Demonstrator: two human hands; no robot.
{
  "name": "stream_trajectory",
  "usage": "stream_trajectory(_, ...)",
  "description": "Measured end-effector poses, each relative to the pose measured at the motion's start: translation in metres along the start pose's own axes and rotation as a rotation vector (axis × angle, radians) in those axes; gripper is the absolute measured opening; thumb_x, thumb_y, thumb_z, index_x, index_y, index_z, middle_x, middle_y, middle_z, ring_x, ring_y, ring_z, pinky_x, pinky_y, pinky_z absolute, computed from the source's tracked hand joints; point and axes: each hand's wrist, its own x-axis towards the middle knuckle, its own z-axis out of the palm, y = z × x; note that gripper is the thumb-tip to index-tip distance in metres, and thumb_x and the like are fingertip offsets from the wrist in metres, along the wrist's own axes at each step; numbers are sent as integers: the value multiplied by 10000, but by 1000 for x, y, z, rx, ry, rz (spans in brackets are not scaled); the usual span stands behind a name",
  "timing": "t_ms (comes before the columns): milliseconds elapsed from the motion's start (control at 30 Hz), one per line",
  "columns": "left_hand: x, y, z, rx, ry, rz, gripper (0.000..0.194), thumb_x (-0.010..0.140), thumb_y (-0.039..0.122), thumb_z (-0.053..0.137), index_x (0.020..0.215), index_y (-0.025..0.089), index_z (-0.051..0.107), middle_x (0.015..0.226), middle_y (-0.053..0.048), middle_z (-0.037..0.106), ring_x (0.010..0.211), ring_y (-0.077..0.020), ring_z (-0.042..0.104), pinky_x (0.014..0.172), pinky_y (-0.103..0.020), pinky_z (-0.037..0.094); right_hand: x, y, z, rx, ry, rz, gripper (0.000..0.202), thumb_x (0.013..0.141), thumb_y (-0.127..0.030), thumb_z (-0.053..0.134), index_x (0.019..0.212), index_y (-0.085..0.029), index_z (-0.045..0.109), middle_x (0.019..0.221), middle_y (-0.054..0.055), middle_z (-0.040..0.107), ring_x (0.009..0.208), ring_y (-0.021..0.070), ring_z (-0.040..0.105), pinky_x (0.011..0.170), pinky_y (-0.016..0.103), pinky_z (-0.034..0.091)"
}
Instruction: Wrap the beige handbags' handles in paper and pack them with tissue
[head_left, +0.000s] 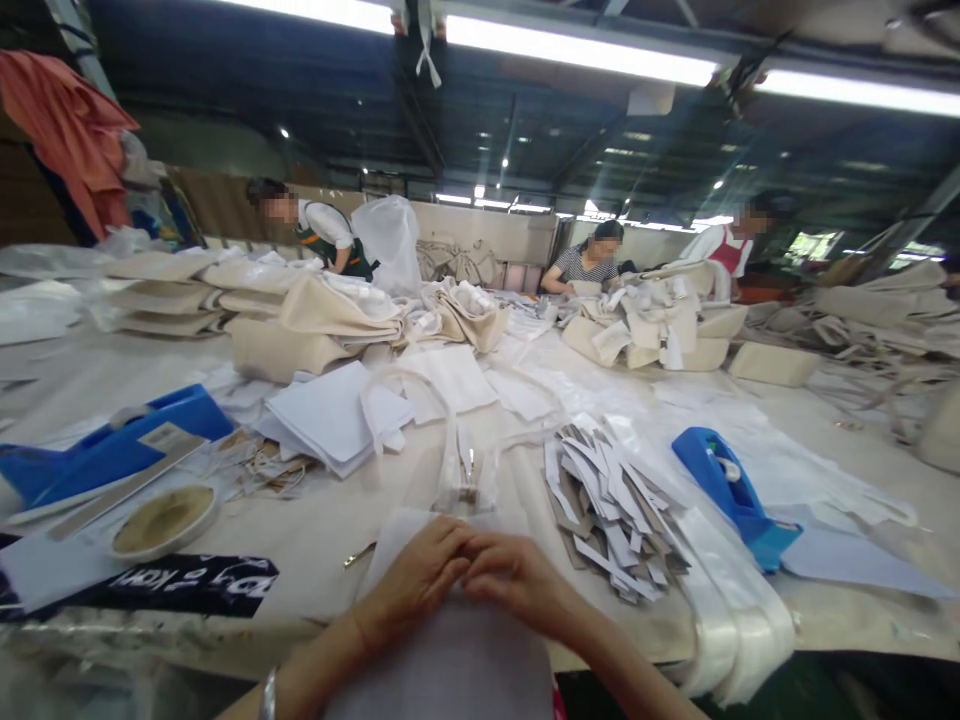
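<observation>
A pale bag lies at the table's front edge, its body covered by a thin white sheet (450, 660). Its looped strap (451, 440), which looks wrapped in clear film, runs away from me, with a metal fitting (469, 490) at its base. Over the sheet's upper part, my left hand (416, 570) and my right hand (517, 580) meet at the fingertips. Both are closed, fingers bent and pressed down on the sheet; whatever lies under the fingertips is hidden. A small metal clasp (358, 556) rests left of my left hand.
Blue tape dispensers (731, 490) stand on either side. Cut strips (611, 500) lie heaped at right, white sheets (330, 415) at left beside a tape roll (163, 520). Beige bags (337, 310) are piled across the back, where several people work. Clear film strips (739, 610) overhang the front edge.
</observation>
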Motion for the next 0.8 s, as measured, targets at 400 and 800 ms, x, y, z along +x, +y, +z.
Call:
stream_trajectory(400,-5,0,4,262,-98,-17,451,915,275,565,1348,235,445,1315,-75,509,1210,-248,432,1105,-426,333,101,161,-130,-898,78,520,226,866,-59,502,941,-106,711,1098,170,653,1166,309,494,980,464,323)
stream_trajectory(800,-4,2,12,473,-86,63,482,927,366,549,1363,191,444,1294,-114,519,1172,-285,447,1043,-479,378,135,45,-228,-1133,176,99,316,863,-61,411,1000,-119,689,996,160,682,945,256,567,893,415,292)
